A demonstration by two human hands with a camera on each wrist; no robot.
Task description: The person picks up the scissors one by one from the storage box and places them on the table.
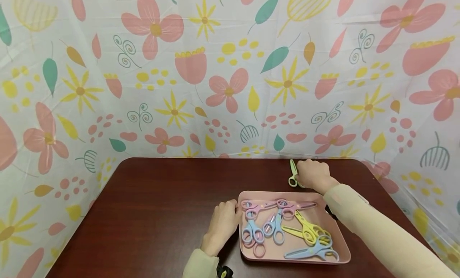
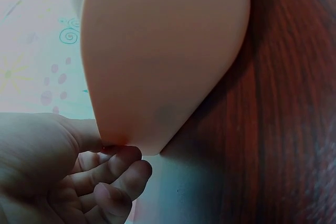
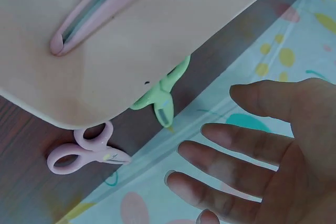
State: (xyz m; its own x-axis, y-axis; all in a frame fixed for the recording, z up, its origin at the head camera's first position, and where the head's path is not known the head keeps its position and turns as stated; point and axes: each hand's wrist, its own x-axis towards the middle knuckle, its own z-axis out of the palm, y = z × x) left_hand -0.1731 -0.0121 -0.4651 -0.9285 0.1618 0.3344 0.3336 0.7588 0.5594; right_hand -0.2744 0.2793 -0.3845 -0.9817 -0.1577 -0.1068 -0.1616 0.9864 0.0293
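left hand | seemingly pinching tray corner | dark table beside

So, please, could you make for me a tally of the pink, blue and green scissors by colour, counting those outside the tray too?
Pink scissors: 4 (3 in the tray, 1 on the table, seen from the right wrist)
Blue scissors: 3
Green scissors: 1
Total: 8
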